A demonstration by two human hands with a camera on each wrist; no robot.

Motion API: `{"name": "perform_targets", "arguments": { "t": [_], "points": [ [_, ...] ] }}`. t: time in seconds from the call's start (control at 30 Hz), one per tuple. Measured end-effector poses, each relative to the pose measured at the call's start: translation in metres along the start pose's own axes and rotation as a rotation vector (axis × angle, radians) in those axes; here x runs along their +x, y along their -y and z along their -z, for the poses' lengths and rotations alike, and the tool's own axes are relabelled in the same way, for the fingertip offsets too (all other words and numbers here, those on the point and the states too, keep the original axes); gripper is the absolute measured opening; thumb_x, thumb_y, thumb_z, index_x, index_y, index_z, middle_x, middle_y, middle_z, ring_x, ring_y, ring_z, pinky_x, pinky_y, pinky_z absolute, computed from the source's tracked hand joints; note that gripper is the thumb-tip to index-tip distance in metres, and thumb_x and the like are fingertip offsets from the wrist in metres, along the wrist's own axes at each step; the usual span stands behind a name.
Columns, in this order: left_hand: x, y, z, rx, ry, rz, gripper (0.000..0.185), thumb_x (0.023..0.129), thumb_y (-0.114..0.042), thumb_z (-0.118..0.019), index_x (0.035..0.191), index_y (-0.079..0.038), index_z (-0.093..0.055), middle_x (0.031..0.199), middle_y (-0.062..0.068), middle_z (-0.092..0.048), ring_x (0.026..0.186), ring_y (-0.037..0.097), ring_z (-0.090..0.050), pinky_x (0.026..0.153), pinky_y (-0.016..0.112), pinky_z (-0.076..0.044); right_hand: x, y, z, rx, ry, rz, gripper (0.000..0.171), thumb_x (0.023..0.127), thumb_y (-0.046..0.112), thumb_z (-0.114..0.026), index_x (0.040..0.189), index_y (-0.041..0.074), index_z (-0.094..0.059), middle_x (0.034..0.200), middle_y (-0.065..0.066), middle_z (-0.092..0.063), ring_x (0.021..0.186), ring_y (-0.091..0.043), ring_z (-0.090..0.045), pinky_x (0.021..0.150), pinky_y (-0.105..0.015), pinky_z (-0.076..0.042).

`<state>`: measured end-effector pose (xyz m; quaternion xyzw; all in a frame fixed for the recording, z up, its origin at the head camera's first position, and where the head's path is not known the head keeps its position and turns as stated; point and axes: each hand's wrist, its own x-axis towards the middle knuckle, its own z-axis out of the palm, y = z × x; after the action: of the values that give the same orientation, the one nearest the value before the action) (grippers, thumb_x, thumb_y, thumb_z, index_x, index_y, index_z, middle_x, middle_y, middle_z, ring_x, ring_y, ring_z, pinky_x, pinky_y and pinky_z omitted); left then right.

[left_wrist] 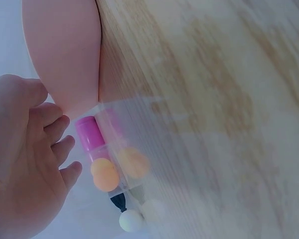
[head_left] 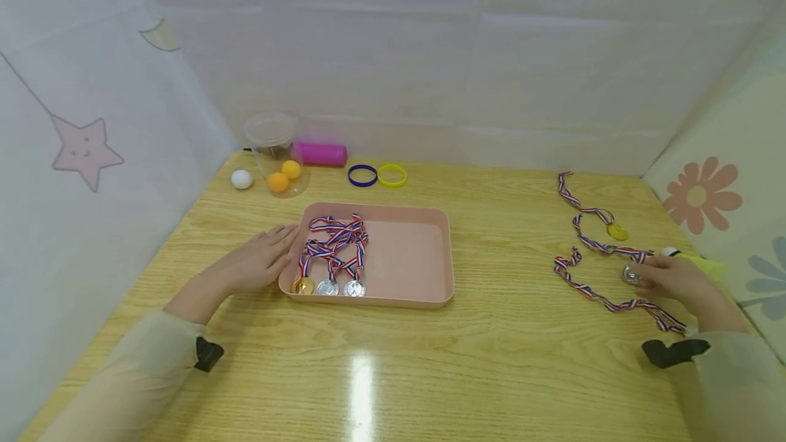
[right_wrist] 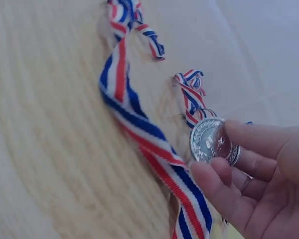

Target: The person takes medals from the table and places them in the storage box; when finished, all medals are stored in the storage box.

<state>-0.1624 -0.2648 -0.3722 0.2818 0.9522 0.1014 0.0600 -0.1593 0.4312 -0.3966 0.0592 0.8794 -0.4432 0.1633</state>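
At the table's right side, my right hand [head_left: 669, 280] pinches a silver medal [right_wrist: 209, 141] by its edge. Red, white and blue ribbons [right_wrist: 139, 119] lie around that hand, and a gold medal [head_left: 617, 231] rests just beyond it. My left hand [head_left: 265, 259] lies against the left wall of a pink tray [head_left: 408, 258], its fingers fairly straight on the rim. Inside the tray's left part, a gold medal [head_left: 303, 286] and two silver medals, one silver medal [head_left: 328, 288] beside another silver medal [head_left: 354, 288], lie along the front with their ribbons bunched behind them.
Behind the tray stand a clear container [head_left: 270, 135] with orange balls [head_left: 278, 182], a white ball [head_left: 241, 179] and a magenta cylinder [head_left: 322, 154]. A blue wristband [head_left: 362, 176] and a yellow wristband [head_left: 392, 176] lie nearby. A yellow object [head_left: 706, 266] sits partly hidden behind my right hand.
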Motion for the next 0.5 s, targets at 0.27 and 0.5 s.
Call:
{"name": "perform_targets", "arguments": {
  "t": [0.27, 0.5],
  "points": [
    [-0.001, 0.0, 0.0, 0.007, -0.001, -0.002, 0.051, 0.099, -0.018, -0.039, 0.14, 0.009, -0.026, 0.145, 0.024, -0.026, 0.131, 0.045, -0.019, 0.105, 0.057, -0.016, -0.002, 0.005, 0.01, 0.409, 0.053, 0.061, 0.036, 0.098, 0.025, -0.045, 0.122, -0.001, -0.045, 0.086, 0.007, -0.058, 0.074, -0.015, -0.063, 0.068, -0.027, -0.054],
    [0.0, 0.001, 0.0, 0.009, 0.001, -0.002, 0.051, 0.099, -0.019, -0.038, 0.141, 0.008, -0.026, 0.145, 0.023, -0.025, 0.131, 0.045, -0.019, 0.105, 0.057, -0.016, -0.002, 0.013, 0.01, 0.516, -0.079, 0.114, 0.011, 0.093, 0.023, -0.055, 0.086, 0.021, -0.063, 0.071, 0.004, -0.052, 0.059, -0.01, -0.048, 0.052, -0.022, -0.045]
  ]
}}
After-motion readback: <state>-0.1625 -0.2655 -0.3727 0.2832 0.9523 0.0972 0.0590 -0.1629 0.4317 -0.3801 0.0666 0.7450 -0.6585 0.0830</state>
